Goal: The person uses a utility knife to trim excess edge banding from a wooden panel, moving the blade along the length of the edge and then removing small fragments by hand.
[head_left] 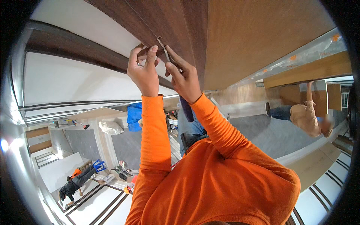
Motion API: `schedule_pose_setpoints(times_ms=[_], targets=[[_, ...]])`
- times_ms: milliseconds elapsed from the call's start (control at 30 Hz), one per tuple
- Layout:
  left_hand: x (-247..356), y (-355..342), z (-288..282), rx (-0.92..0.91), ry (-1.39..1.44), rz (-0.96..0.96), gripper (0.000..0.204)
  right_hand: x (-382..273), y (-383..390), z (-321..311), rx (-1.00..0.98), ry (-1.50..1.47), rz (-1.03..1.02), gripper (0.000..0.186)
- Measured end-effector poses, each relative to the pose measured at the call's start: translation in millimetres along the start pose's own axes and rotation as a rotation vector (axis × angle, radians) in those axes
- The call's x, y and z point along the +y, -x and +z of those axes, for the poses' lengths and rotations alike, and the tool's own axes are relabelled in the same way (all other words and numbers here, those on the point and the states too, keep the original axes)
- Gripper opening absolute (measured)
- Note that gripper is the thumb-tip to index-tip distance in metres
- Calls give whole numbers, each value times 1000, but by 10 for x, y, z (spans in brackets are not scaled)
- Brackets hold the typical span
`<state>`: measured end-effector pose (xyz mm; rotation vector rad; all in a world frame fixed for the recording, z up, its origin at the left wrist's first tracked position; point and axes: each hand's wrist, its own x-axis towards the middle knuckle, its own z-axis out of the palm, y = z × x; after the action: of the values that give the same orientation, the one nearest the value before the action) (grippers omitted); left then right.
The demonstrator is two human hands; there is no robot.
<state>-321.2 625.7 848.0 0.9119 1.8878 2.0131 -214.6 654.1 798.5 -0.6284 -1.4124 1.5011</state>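
Both my arms reach up to a dark brown wood-grain panel. My right hand grips a slim metal tool, its bare end against the panel surface. Below that wrist a dark purple handle shows, roughly in line with the metal; whether they are one piece is unclear. My left hand is just beside the tool, thumb and fingers curled together near the panel's edge. What its fingers hold, if anything, is hidden. A white panel lies left of the dark strips.
A wide lighter brown panel adjoins on the right. One person reaches up at a cabinet on the right; another bends over white panels at lower left. A blue bag, a white sack and a blue stool stand on the floor.
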Motion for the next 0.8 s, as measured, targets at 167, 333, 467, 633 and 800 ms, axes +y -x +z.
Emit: schedule_pose_setpoints(times_ms=[167,333,467,633,800], targets=[[-11,-7,18,36,-2,1,35,-163,35,67,-3,-246,227,47],[-8,-11,13,36,5,-5,37,-157,-21,-39,-81,-281,230,47],[22,-14,20,31,18,0,39,-128,-43,-87,-110,-230,209,48],[30,3,15,20,25,-18,38,-124,-45,-125,-130,-228,244,48],[18,16,26,15,-9,8,38,-155,3,-22,-21,-182,172,45]])
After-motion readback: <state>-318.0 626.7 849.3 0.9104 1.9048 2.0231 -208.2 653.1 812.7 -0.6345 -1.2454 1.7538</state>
